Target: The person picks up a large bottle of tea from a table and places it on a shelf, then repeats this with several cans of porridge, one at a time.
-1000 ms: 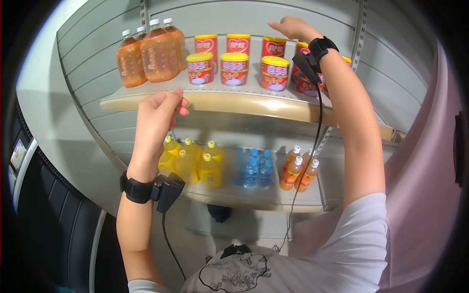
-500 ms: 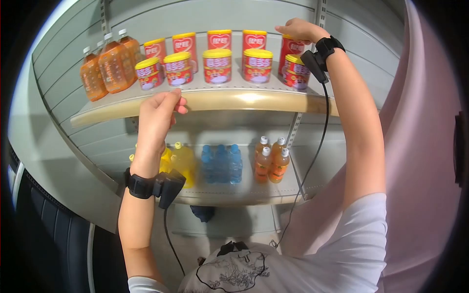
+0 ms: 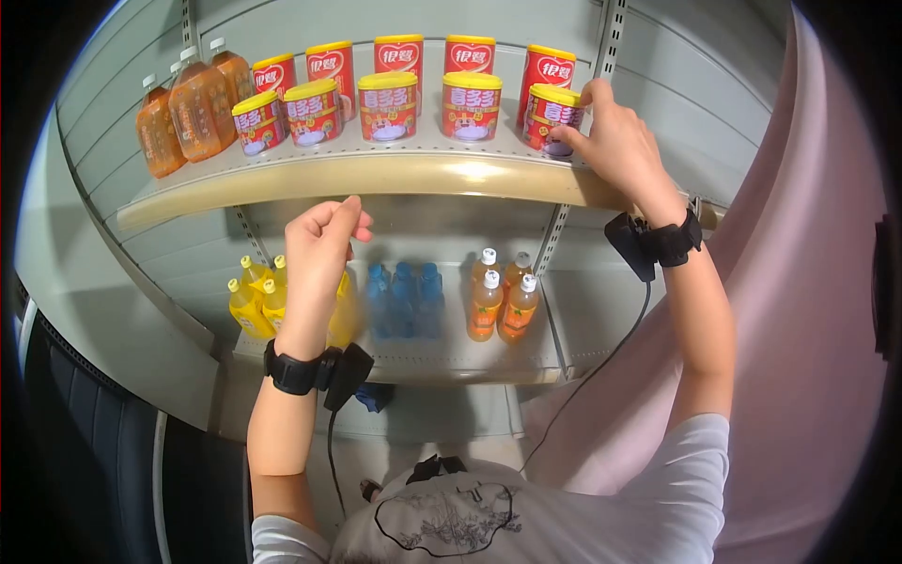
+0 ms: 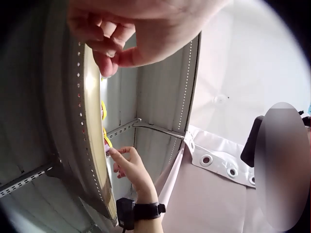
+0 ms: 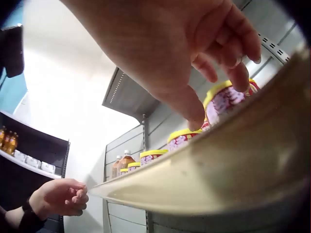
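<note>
Five short red tins with yellow lids line the front of the upper shelf (image 3: 432,175). My right hand (image 3: 622,148) is at the rightmost short tin (image 3: 545,115), thumb across its front and forefinger beside its lid. In the right wrist view, the thumb and spread fingers of the right hand (image 5: 194,53) stand on either side of a short tin (image 5: 222,101). My left hand (image 3: 321,242) hovers before the shelf edge, its fingers loosely bent and holding nothing. Taller red tins (image 3: 548,70) stand in a row behind the short ones.
Large orange-brown bottles (image 3: 199,111) stand at the upper shelf's left end. Below are yellow bottles (image 3: 249,305), blue bottles (image 3: 404,305) and small orange drink bottles (image 3: 517,310). A pink curtain (image 3: 766,376) hangs on the right. Cables trail from both wrist cameras.
My right hand has come down from above the taller tins to the rightmost short tin. The view has shifted, moving the shelf goods leftward. The left hand stays loosely bent before the shelf.
</note>
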Motion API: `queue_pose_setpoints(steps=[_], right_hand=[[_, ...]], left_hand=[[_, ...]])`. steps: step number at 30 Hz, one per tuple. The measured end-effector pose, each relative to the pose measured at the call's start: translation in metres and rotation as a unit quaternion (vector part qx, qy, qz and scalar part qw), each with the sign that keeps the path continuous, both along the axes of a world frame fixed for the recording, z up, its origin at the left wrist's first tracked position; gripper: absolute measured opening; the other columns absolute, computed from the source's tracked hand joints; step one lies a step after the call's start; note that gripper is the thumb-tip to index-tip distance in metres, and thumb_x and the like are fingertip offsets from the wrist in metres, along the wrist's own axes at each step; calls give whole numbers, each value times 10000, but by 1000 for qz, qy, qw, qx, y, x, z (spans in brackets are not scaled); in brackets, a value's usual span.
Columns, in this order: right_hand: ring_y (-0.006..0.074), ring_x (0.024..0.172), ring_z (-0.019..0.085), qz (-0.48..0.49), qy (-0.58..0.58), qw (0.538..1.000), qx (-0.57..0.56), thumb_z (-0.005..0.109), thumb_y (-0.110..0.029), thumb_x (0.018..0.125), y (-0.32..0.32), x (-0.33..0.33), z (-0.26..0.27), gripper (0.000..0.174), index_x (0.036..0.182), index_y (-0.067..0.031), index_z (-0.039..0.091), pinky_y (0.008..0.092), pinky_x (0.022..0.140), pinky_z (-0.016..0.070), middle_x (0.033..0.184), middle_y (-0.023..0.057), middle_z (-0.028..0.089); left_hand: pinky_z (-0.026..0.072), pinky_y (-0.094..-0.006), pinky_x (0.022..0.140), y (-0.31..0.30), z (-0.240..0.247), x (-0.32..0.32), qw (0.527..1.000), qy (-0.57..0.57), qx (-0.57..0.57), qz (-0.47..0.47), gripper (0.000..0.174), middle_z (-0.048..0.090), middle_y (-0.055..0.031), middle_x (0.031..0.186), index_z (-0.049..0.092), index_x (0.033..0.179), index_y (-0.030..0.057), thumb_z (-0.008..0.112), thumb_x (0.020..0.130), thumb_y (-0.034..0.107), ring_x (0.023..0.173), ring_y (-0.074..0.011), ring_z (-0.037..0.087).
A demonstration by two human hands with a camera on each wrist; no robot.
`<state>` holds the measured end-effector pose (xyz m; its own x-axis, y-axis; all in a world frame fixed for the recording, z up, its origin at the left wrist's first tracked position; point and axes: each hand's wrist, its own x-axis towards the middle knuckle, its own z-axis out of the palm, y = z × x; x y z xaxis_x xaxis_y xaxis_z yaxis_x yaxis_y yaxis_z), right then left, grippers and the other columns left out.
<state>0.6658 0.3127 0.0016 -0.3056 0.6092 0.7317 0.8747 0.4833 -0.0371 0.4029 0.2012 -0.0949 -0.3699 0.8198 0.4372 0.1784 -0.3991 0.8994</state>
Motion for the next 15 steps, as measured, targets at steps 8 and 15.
queue_pose_setpoints(steps=[8, 15], right_hand=[[349, 771, 586, -8, 64, 998, -26, 660, -226, 703, 14, -2, 2, 412, 978, -63, 400, 412, 665, 451, 780, 170, 606], [322, 694, 592, -5, 84, 996, -32, 666, -211, 701, 17, -7, 1, 419, 994, -53, 411, 388, 598, 443, 694, 153, 588]], left_hand=[[317, -173, 462, -2, 1, -12, 996, -59, 16, 69, 231, 568, 8, 602, 599, 696, 37, 532, 826, 216, 515, -22, 451], [316, -171, 458, -17, -9, -42, 991, -90, 11, 99, 223, 571, 1, 620, 595, 700, 35, 534, 825, 208, 516, -26, 456]])
